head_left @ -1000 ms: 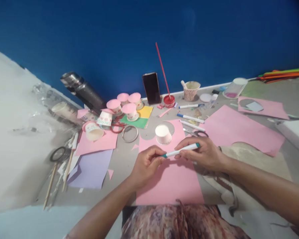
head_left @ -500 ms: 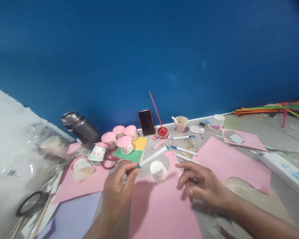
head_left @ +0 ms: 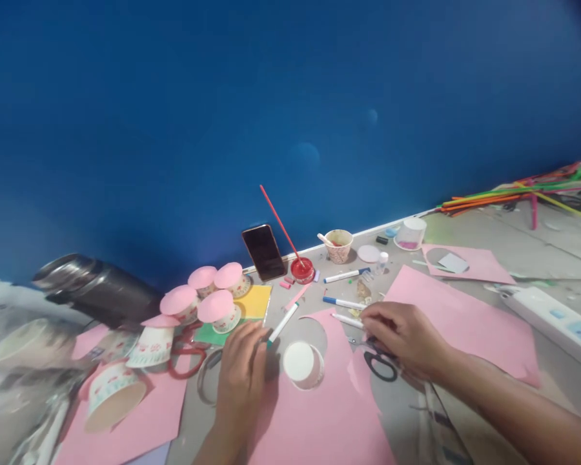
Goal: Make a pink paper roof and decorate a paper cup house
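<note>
My left hand (head_left: pixel 244 368) rests on the table, fingers stretched forward and loosely bent. A white marker with green ends (head_left: pixel 283 325) lies beside its fingertips, seemingly free of them. My right hand (head_left: pixel 407 336) has its fingers pinched down on the right end of another white marker (head_left: pixel 346 320), whose gripped end is hidden. Just below that hand are black-handled scissors (head_left: pixel 380 367). Between the hands a small white paper cup (head_left: pixel 300 363) stands upside down on a pink sheet (head_left: pixel 314 420) with a round cut-out at its far end.
Several pink-topped cups (head_left: pixel 217 307) cluster at left by a dark flask (head_left: pixel 101 287) and red-handled scissors (head_left: pixel 186 361). A phone (head_left: pixel 264 252) leans on the blue wall beside a red paint pot (head_left: pixel 302 270). At right are another pink sheet (head_left: pixel 455 323) and a power strip (head_left: pixel 556 332).
My left hand has lowered the green-ended marker to the table. My right hand has come down from above the table onto the white marker. The view has turned and tilted slightly.
</note>
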Available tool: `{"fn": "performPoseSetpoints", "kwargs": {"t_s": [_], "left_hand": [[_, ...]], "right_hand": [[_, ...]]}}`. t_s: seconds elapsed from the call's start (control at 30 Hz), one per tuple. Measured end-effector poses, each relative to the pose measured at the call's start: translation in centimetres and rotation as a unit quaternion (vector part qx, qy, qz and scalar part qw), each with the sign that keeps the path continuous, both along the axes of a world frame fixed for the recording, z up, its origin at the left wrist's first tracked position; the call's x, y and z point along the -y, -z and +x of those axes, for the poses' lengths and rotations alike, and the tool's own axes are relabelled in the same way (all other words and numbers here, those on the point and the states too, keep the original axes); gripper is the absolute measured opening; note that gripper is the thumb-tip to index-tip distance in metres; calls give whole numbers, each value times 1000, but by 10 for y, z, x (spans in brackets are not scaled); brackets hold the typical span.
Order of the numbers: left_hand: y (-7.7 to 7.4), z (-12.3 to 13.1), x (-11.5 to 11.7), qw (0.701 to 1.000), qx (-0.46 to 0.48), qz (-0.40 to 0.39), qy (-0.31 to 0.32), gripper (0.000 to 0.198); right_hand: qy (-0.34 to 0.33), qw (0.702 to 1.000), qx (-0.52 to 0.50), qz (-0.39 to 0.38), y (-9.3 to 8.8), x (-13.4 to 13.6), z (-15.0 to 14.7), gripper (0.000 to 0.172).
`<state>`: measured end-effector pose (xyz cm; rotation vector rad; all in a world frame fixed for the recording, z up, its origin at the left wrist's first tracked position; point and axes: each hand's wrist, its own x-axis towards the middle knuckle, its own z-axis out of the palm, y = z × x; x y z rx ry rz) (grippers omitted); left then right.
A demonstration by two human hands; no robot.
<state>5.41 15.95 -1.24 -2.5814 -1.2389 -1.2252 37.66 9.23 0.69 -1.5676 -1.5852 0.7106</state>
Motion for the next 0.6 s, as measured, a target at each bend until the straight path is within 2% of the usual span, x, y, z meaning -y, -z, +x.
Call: {"fn": "performPoseSetpoints", "kwargs": {"t_s": [0.07,0.17,0.23,0.33,0.47,0.6], "left_hand": [[-10,2,15,999,40,-7,27,34],[-17,9,38,995,15,20,98,46],[-15,14,46,991,-4,26,128,52],[-9,18,46,985,-69,15,158,59],[-4,18,36,982,-128,-7,141,76],[-1,25,33,985,-140,-14,97,62]], "right_hand": [[47,997,-54,-29,2,-2,3,23],[86,991,-89,-40,4,-4,5,23],[82,992,-88,-45,4,-4,5,24],[70,993,-80,-58,4,-3,3,26],[84,991,-74,-73,3,-4,5,28],[69,993,-49,-86,3,-5,8,29]]}}
